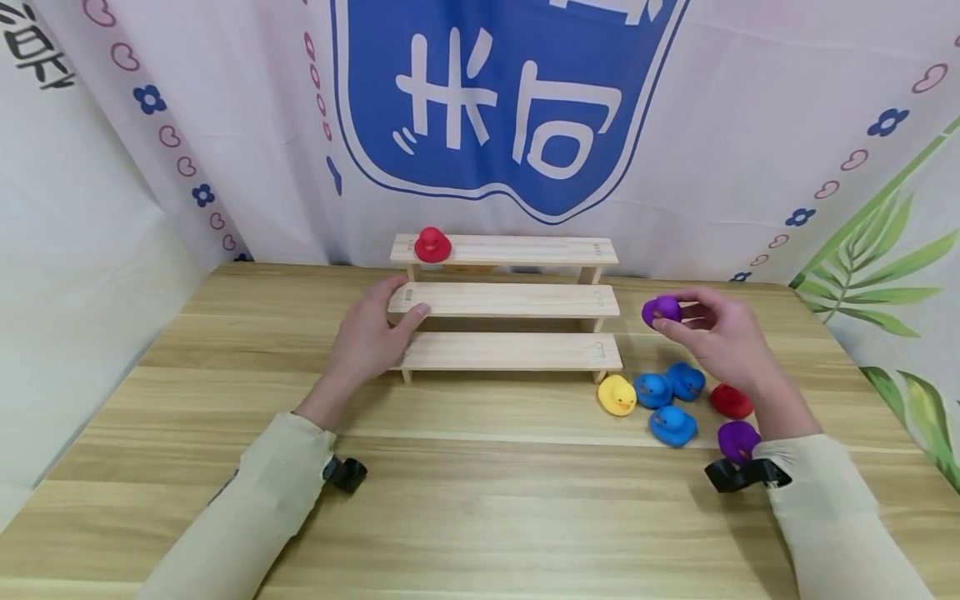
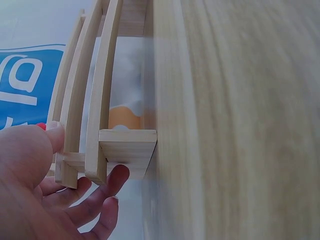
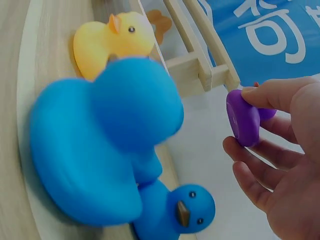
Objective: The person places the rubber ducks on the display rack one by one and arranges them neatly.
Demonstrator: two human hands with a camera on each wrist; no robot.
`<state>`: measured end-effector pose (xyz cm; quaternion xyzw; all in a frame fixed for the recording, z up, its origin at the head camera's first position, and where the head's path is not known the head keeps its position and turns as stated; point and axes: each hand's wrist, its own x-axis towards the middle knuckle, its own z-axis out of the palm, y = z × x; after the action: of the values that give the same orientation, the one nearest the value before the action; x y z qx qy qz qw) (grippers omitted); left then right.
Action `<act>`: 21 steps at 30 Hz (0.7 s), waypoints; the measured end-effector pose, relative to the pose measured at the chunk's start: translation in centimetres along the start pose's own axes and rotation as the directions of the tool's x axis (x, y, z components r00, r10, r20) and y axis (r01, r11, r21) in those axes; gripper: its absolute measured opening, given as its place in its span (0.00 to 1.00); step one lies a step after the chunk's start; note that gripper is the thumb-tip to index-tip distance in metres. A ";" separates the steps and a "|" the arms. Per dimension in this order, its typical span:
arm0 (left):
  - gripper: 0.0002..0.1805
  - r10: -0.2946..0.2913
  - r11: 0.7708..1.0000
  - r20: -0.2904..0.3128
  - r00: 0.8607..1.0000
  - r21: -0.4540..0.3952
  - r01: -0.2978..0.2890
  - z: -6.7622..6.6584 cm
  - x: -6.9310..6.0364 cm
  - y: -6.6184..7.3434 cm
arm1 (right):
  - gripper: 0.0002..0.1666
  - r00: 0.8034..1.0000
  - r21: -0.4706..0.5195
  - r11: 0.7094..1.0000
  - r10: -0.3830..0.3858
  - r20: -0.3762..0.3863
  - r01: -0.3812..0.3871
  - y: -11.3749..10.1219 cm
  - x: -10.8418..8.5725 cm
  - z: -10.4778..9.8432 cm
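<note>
A three-step wooden rack (image 1: 502, 300) stands at the back of the table. My left hand (image 1: 372, 329) grips the left end of its middle step, thumb on top; in the left wrist view the fingers (image 2: 102, 200) reach under the boards. My right hand (image 1: 723, 333) pinches a purple rubber duck (image 1: 663, 311) above the table, right of the rack. A red rubber duck (image 1: 432, 245) sits at the left end of the top step. In the right wrist view the held purple duck (image 3: 243, 118) shows its flat base, between thumb and fingers.
Below my right hand lie a yellow duck (image 1: 617, 395), three blue ducks (image 1: 672, 426), a red duck (image 1: 731, 402) and another purple duck (image 1: 738, 441), partly behind the right wrist. A printed cloth (image 1: 285, 167) hangs behind the wooden table (image 1: 480, 500).
</note>
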<state>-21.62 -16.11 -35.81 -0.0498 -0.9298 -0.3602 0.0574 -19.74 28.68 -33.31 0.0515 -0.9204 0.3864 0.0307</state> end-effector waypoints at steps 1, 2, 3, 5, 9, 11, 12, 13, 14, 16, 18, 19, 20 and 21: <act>0.37 0.005 1.000 -0.002 1.000 -0.001 -0.005 0.0 0.0 0.0 | 0.32 1.000 0.003 1.000 -0.001 -0.003 0.001 -0.2 0.0 0.1; 0.36 0.009 1.000 -0.003 1.000 -0.002 -0.009 0.0 0.0 0.0 | 0.32 1.000 0.006 1.000 -0.003 -0.007 0.003 -0.4 -0.1 0.1; 0.36 0.013 1.000 -0.005 1.000 -0.002 -0.013 0.0 0.0 0.0 | 0.31 1.000 0.011 1.000 -0.005 -0.010 0.005 -0.5 -0.1 0.2; 0.36 0.016 1.000 -0.007 1.000 -0.005 -0.016 0.0 0.0 -0.1 | 0.31 1.000 0.020 1.000 -0.009 -0.016 0.009 -0.9 -0.2 0.3; 0.37 0.015 1.000 -0.010 1.000 -0.004 -0.015 0.1 0.1 -0.2 | 0.31 0.999 0.039 0.999 -0.017 -0.032 0.018 -1.7 -0.3 0.6; 0.36 0.014 1.000 -0.010 1.000 -0.005 -0.014 0.1 0.1 -0.2 | 0.31 0.999 0.047 0.999 -0.022 -0.041 0.024 -2.1 -0.4 0.9; 0.36 0.013 1.000 -0.010 1.000 -0.003 -0.013 0.1 0.1 -0.2 | 0.31 0.999 0.050 0.998 -0.028 -0.047 0.031 -2.3 -0.4 1.0; 0.36 0.015 1.000 -0.010 1.000 -0.002 -0.015 0.1 0.1 -0.2 | 0.30 0.998 0.055 0.998 -0.035 -0.050 0.038 -2.6 -0.5 1.1; 0.36 0.015 1.000 -0.009 1.000 -0.001 -0.015 0.1 0.1 -0.2 | 0.30 0.998 0.058 0.997 -0.042 -0.054 0.045 -2.8 -0.5 1.3; 0.37 0.016 1.000 -0.007 1.000 0.001 -0.016 0.1 0.1 -0.2 | 0.29 0.997 0.063 0.996 -0.059 -0.056 0.062 -3.1 -0.6 1.5; 0.37 0.016 1.000 -0.006 1.000 0.003 -0.016 0.1 0.1 -0.2 | 0.29 0.995 0.073 0.994 -0.078 -0.055 0.082 -3.4 -0.5 1.8; 0.37 0.016 1.000 -0.005 1.000 0.003 -0.016 0.1 0.1 -0.2 | 0.29 0.995 0.077 0.993 -0.086 -0.053 0.089 -3.5 -0.5 2.0; 0.37 0.014 1.000 -0.005 1.000 0.002 -0.014 0.1 0.2 -0.2 | 0.28 0.994 0.082 0.992 -0.097 -0.053 0.101 -3.7 -0.4 2.1; 0.37 0.014 1.000 -0.006 1.000 0.000 -0.014 0.1 0.2 -0.2 | 0.27 0.993 0.088 0.990 -0.108 -0.052 0.112 -3.9 -0.4 2.3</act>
<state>-21.82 -16.21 -36.02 -0.0554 -0.9293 -0.3597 0.0626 -18.95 24.36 -32.17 0.0942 -0.8966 0.4268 0.0714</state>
